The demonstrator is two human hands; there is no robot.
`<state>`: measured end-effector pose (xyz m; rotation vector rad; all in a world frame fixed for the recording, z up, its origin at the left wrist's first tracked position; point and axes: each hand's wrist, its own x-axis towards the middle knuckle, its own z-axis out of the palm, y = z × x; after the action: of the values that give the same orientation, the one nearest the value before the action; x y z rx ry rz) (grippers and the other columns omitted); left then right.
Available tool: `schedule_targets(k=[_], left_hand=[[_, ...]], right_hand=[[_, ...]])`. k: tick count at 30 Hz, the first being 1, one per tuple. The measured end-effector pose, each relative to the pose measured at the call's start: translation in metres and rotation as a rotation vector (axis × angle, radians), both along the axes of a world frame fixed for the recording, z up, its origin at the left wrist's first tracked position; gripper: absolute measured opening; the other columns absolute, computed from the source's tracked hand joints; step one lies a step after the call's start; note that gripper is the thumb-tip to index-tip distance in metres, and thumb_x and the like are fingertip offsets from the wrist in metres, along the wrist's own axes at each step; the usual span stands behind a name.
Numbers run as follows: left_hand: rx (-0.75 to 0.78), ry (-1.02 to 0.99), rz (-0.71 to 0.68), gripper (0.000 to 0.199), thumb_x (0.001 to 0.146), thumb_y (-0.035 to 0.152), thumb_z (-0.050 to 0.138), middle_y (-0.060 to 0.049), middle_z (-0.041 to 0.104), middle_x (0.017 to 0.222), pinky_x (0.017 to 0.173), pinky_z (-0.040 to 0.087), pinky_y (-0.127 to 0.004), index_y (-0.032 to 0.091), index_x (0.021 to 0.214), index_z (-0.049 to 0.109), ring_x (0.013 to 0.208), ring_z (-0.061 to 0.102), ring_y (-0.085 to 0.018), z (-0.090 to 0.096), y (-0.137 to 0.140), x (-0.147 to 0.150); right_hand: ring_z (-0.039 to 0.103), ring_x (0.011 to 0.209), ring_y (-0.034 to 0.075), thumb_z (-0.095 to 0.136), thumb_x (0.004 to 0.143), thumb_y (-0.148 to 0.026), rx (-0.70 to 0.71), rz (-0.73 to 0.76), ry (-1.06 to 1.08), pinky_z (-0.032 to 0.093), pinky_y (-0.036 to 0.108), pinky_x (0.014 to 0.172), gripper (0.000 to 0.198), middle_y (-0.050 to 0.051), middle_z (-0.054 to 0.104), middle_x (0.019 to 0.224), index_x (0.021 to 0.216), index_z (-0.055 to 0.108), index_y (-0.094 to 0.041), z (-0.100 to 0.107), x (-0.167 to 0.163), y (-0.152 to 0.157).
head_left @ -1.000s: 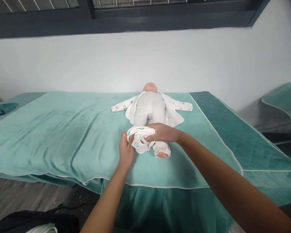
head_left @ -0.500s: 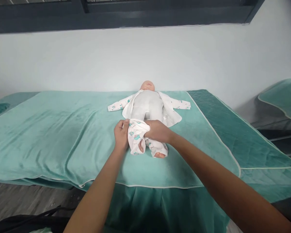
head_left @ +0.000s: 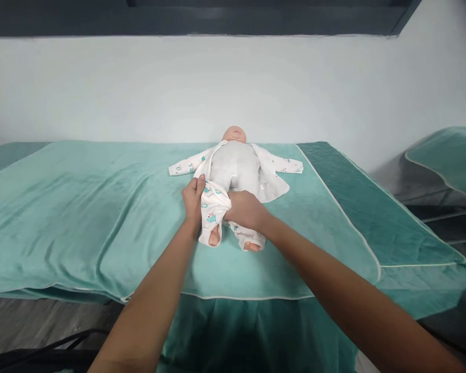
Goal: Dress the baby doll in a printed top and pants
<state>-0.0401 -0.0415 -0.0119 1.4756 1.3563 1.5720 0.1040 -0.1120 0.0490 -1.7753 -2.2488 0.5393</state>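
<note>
A baby doll (head_left: 235,160) lies on its back, its head toward the wall. It wears an open white printed jacket (head_left: 275,184) with both sleeves spread out. White baby pants (head_left: 214,207) with a green print cover its lower legs, and both feet show at the cuffs. My left hand (head_left: 194,197) is closed on the waistband at the left, thumb on top. On the other side, my right hand (head_left: 244,208) grips the pants between the doll's legs; its fingertips are hidden by the cloth.
The doll rests on a light green blanket (head_left: 81,207) spread over a bed. A darker green cover (head_left: 384,217) shows at the right. Behind the bed stands a white wall (head_left: 140,88). Another green-covered surface (head_left: 450,160) is at the far right.
My left hand has drawn the pants' waistband a little further up the doll's left-side leg in view. More of that foot now shows at the cuff. The camera has tilted slightly down.
</note>
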Motion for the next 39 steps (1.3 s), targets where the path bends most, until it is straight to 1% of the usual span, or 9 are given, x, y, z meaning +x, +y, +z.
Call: schedule_targets(k=[5, 10, 15, 19, 22, 26, 33, 36, 39], left_hand=[[-0.013, 0.031, -0.032, 0.045, 0.092, 0.05, 0.05, 0.004, 0.034, 0.06, 0.057, 0.027, -0.027, 0.022, 0.06, 0.036, 0.06, 0.032, -0.012, 0.003, -0.002, -0.002], [-0.041, 0.103, 0.18, 0.032, 0.092, 0.045, 0.053, 0.003, 0.048, 0.072, 0.067, 0.034, -0.026, 0.021, 0.073, 0.044, 0.07, 0.043, -0.014, -0.002, -0.041, -0.014], [-0.164, 0.264, -0.122, 0.042, 0.094, 0.05, 0.047, 0.004, 0.043, 0.06, 0.059, 0.027, -0.029, 0.021, 0.065, 0.041, 0.06, 0.037, -0.014, -0.013, -0.092, -0.021], [-0.172, 0.233, -0.214, 0.04, 0.095, 0.05, 0.045, 0.003, 0.042, 0.062, 0.061, 0.029, -0.028, 0.021, 0.067, 0.04, 0.062, 0.038, -0.014, -0.017, -0.107, -0.02], [-0.156, 0.24, -0.211, 0.041, 0.097, 0.048, 0.041, 0.004, 0.039, 0.062, 0.06, 0.029, -0.028, 0.021, 0.066, 0.036, 0.061, 0.037, -0.013, -0.015, -0.108, -0.021], [-0.134, 0.334, -0.125, 0.039, 0.097, 0.044, 0.041, 0.005, 0.037, 0.058, 0.057, 0.027, -0.028, 0.022, 0.067, 0.033, 0.057, 0.036, -0.013, -0.01, -0.1, -0.024], [-0.091, 0.493, -0.018, 0.035, 0.097, 0.043, 0.04, 0.002, 0.047, 0.061, 0.057, 0.027, -0.028, 0.022, 0.068, 0.038, 0.058, 0.04, -0.014, -0.01, -0.066, -0.025], [-0.08, 0.448, -0.025, 0.036, 0.096, 0.045, 0.041, 0.002, 0.051, 0.063, 0.059, 0.03, -0.028, 0.021, 0.07, 0.045, 0.06, 0.043, -0.014, -0.011, -0.061, -0.026], [-0.041, 0.286, -0.049, 0.03, 0.094, 0.044, 0.048, 0.0, 0.059, 0.074, 0.066, 0.038, -0.026, 0.02, 0.078, 0.056, 0.07, 0.052, -0.015, -0.009, -0.059, -0.028]], right_hand=[[0.066, 0.083, 0.025, 0.052, 0.084, -0.027, 0.035, -0.095, -0.027, 0.036, 0.03, 0.063, 0.019, 0.011, 0.074, 0.092, 0.088, 0.069, -0.019, -0.006, -0.004, 0.003], [0.063, 0.074, 0.022, 0.052, 0.081, -0.023, 0.003, -0.147, 0.11, 0.036, 0.029, 0.06, 0.014, 0.01, 0.073, 0.083, 0.078, 0.065, -0.02, -0.008, -0.001, 0.007], [0.061, 0.073, 0.021, 0.054, 0.08, -0.027, 0.014, -0.091, 0.151, 0.036, 0.029, 0.06, 0.011, 0.008, 0.071, 0.079, 0.073, 0.06, -0.021, -0.01, 0.004, 0.011], [0.06, 0.074, 0.02, 0.056, 0.076, -0.023, 0.012, -0.021, 0.154, 0.035, 0.028, 0.061, 0.005, 0.006, 0.071, 0.082, 0.074, 0.058, -0.02, -0.008, 0.009, 0.011], [0.059, 0.075, 0.019, 0.058, 0.074, -0.022, -0.038, 0.02, 0.214, 0.037, 0.026, 0.062, 0.003, 0.004, 0.071, 0.083, 0.076, 0.058, -0.02, -0.003, 0.013, 0.009], [0.06, 0.08, 0.019, 0.063, 0.074, -0.026, -0.095, 0.052, 0.319, 0.04, 0.025, 0.065, 0.009, 0.003, 0.071, 0.088, 0.079, 0.059, -0.019, 0.002, 0.017, 0.005], [0.057, 0.073, 0.017, 0.061, 0.072, -0.021, -0.105, 0.013, 0.384, 0.041, 0.026, 0.064, 0.007, 0.0, 0.066, 0.078, 0.078, 0.057, -0.02, 0.002, 0.015, 0.001], [0.058, 0.073, 0.017, 0.063, 0.072, -0.022, -0.11, 0.028, 0.428, 0.042, 0.027, 0.063, 0.01, 0.0, 0.065, 0.081, 0.08, 0.056, -0.02, 0.003, 0.022, 0.003], [0.06, 0.07, 0.016, 0.071, 0.073, -0.031, -0.275, 0.111, 0.59, 0.045, 0.027, 0.061, 0.023, -0.001, 0.063, 0.082, 0.088, 0.056, -0.021, 0.009, 0.039, 0.007]])
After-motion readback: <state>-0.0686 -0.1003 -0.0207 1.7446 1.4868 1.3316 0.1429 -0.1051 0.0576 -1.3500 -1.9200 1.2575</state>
